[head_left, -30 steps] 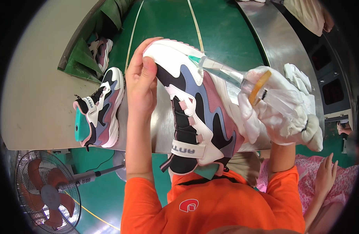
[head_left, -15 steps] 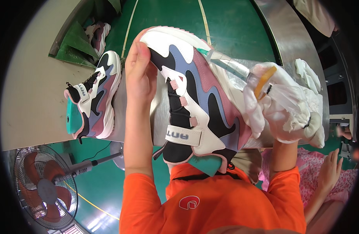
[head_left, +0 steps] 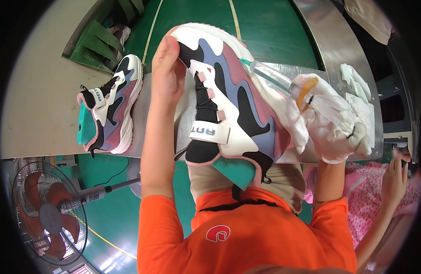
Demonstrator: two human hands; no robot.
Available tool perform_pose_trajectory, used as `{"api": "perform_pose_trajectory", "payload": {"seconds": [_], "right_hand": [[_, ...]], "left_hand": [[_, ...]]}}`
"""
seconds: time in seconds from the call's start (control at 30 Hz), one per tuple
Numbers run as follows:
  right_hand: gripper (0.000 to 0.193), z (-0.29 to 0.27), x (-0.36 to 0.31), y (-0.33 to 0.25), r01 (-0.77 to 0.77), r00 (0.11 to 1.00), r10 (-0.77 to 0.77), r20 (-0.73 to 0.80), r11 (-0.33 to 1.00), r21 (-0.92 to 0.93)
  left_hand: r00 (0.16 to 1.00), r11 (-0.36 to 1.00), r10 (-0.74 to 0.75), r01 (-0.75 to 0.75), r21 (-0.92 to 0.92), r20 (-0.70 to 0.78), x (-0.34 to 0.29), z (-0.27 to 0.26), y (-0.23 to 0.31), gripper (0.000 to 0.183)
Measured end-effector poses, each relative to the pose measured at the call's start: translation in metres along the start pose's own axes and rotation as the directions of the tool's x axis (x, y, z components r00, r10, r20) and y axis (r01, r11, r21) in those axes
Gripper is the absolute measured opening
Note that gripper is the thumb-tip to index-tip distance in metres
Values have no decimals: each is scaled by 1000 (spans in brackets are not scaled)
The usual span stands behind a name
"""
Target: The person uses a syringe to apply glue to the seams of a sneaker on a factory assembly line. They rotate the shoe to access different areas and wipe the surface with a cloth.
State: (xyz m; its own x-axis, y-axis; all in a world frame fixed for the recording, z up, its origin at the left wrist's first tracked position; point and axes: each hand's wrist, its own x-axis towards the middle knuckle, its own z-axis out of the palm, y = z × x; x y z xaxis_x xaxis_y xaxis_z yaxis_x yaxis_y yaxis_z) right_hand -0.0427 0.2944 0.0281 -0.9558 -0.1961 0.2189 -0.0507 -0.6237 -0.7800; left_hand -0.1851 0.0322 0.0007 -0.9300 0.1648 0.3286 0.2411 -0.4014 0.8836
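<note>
One sneaker, white, black, blue and pink, held up over the near edge of the pale metal desk, with toe away and heel toward the orange shirt; teal insert in the collar. Bare left hand at the toe, with fingers closed around it and thumb on the upper. White-gloved right hand, with fingers curled around a clear, green-tipped syringe; tip at the side of the sneaker near the sole, contact too fine to tell. Second sneaker, like colours, on the desk left of the left forearm. White cloth right of the glove. Green surface with pale lines, beyond. Fan, lower left.
</note>
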Motion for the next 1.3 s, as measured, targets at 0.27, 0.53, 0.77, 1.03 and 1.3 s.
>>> {"api": "perform_pose_trajectory", "payload": {"seconds": [0.27, 0.53, 0.77, 1.03, 1.3], "right_hand": [[83, 0, -13, -4, -12, 1000, 13, 2, 999, -46], [84, -1, -24, -9, -21, 1000, 21, 0, 998, -61], [85, -1, -30, -12, -34, 999, 35, 7, 996, -83], [86, -4, -38, -17, -52, 999, 54, 9, 993, -110], [88, -6, -45, -20, -76, 997, 78, 14, 988, -131]], "left_hand": [[1000, 1000, 14, -14, -18, 25, 1, -7, -3, 47], [1000, 999, 1, 0, -43, 14, 3, -10, -7, 47], [1000, 999, 2, -2, -53, 11, 3, -11, -6, 46], [1000, 998, 12, -12, -68, 11, 3, -11, -6, 45], [1000, 999, 19, -18, -52, 10, 6, -14, -9, 44]]}}
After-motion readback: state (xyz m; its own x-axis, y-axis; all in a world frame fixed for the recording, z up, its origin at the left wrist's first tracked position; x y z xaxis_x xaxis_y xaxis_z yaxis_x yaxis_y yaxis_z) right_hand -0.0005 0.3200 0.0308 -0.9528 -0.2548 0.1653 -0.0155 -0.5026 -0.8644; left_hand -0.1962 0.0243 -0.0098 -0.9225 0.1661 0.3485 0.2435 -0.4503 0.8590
